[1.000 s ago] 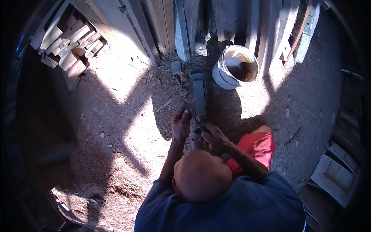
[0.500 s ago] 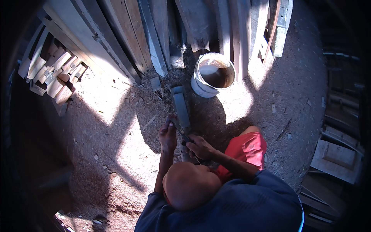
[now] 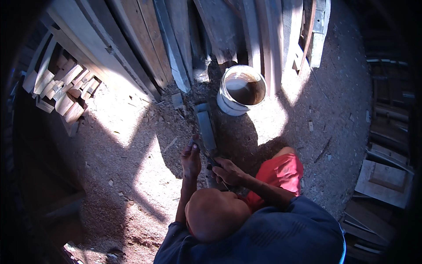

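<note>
My left hand [image 3: 191, 162] is closed with its thumb up, pinching the far end of a narrow dark tool [image 3: 205, 154] that looks like a blade. The near end of the tool lies in my right hand [image 3: 229, 172], whose fingers are wrapped round it. Its exact kind is too dark to make out. Just beyond my hands, a long grey block like a sharpening stone [image 3: 205, 128] lies on a darker base on the ground. Whether the tool touches the block, I cannot tell.
A white bucket [image 3: 228, 105] with some liquid stands beyond the block, to the right. Boards [image 3: 156, 44] lean along the far side. Stacked wood offcuts [image 3: 66, 88] lie at the far left. Wood panels [image 3: 382, 182] lie at the right. Shavings cover the ground [image 3: 105, 171].
The whole view has tilted slightly, so the bucket and block appear a little lower. Both hands keep their hold on the tool, with only a slight shift.
</note>
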Tool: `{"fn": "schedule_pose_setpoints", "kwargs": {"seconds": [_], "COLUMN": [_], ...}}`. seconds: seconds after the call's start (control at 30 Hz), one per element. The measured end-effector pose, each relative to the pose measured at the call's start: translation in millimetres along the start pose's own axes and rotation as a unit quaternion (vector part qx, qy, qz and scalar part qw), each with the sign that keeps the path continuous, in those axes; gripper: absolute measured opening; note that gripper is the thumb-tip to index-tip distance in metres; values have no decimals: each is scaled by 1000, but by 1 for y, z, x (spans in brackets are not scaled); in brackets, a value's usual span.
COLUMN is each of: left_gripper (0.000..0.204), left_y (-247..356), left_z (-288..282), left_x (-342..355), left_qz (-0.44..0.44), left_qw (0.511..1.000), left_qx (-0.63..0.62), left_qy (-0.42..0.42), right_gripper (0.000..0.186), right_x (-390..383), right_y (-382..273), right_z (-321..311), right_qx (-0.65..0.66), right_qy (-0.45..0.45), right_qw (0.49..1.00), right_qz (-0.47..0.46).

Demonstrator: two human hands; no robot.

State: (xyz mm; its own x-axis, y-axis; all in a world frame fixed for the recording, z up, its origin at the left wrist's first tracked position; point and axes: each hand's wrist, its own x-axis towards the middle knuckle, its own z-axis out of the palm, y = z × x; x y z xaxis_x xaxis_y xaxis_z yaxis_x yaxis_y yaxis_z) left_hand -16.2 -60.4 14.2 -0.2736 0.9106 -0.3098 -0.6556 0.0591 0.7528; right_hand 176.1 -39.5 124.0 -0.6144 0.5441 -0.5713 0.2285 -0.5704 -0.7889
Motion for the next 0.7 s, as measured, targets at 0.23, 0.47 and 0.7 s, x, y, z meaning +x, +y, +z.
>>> {"fn": "schedule_pose_setpoints", "kwargs": {"seconds": [0.23, 0.47, 0.7], "left_gripper": [38, 47, 55], "left_y": [8, 88, 40], "left_z": [5, 97, 253], "left_x": [0, 58, 182], "left_qz": [10, 121, 170], "left_qw": [1000, 861, 538], "left_qx": [3, 492, 706], "left_qy": [19, -39, -427], "right_gripper": [25, 28, 31], "right_x": [-2, -13, -19], "right_y": [-5, -12, 26], "right_z": [0, -30, -55], "right_qx": [-3, -76, -201], "right_qy": [-8, 60, 79], "right_qw": [1000, 995, 975], "right_qz": [-22, -36, -54]}}
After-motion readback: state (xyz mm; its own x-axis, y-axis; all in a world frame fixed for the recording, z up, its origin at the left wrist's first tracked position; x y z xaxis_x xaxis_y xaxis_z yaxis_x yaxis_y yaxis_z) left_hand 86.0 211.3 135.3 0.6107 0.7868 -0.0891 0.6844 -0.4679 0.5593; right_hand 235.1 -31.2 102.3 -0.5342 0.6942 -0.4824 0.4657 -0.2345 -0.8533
